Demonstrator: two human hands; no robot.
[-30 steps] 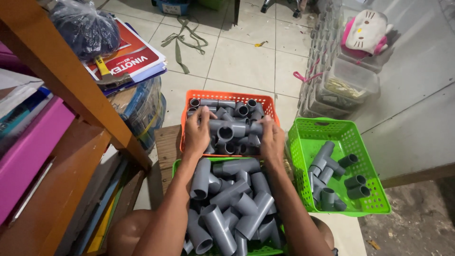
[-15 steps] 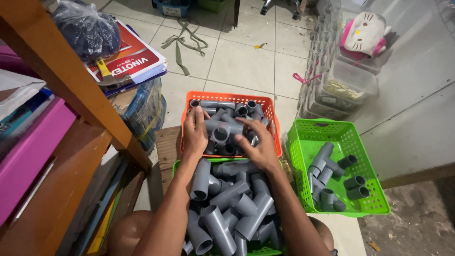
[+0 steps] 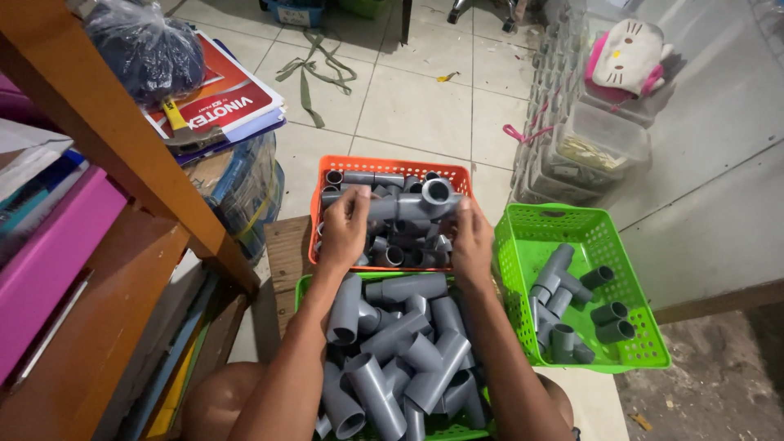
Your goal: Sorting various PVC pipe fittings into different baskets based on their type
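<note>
A grey tee fitting (image 3: 420,204) is gripped at both ends, left hand (image 3: 345,229) closed on one end, right hand (image 3: 472,241) closed on the other, held just above the orange basket (image 3: 384,167). Right under the grip that basket is packed with grey pipe bits, pretty much full. Nearer than the grip, between the forearms, a green basket (image 3: 304,286) is heaped with bigger tees and elbows, so plenty of stock is left there. To the right of the grip a second green basket (image 3: 604,245) is only thinly filled, with a handful of fittings and lots of room. So it's judged roughly midway, nothing close to emptied out. Further left a wooden shelf (image 3: 98,122) with magazines and a bagged bundle is seen; beyond, tiled floor (image 3: 425,98) and stacked clear boxes (image 3: 604,139).
</note>
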